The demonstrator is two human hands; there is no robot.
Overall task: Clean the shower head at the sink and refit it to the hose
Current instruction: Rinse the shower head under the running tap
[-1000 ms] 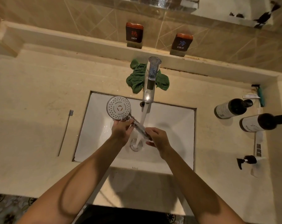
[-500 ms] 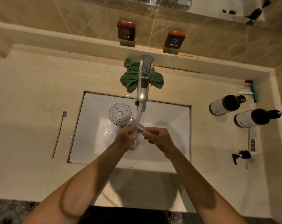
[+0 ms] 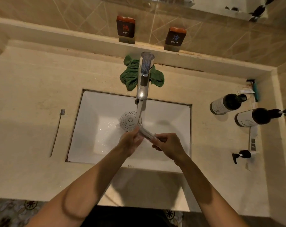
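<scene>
Nearest of all, two bare forearms reach out over the front edge of the sink (image 3: 90, 136), the landmark for everything else. Just above the middle of the basin, the left hand (image 3: 130, 142) is wrapped around the handle of the shower head (image 3: 130, 121) close to its neck, and the right hand (image 3: 169, 145) pinches the handle's tail end between fingers and thumb. That two-point hold probably lets the person turn and steady the piece while it is wet and likely slippery. The round perforated face points up toward the camera, a little beyond the hands and still inside the basin, so splashes stay in the bowl.

Water falls from the tap (image 3: 144, 79) at the back rim of the sink and strikes right at the edge of the face and neck; the head seems placed there to rinse it. My reading is that cleaning is under way and refitting has not begun, since no hose is visible.

Left of the sink on the counter lies a thin brush (image 3: 57, 133), perhaps kept handy for the nozzle holes. Behind the tap sits a crumpled green cloth (image 3: 130, 74), likely for wiping. Right of the sink stand dark bottles (image 3: 227, 104). Farthest back, above the sink on the wall ledge, are the HOT (image 3: 126, 28) and COLD (image 3: 175, 38) markers.
</scene>
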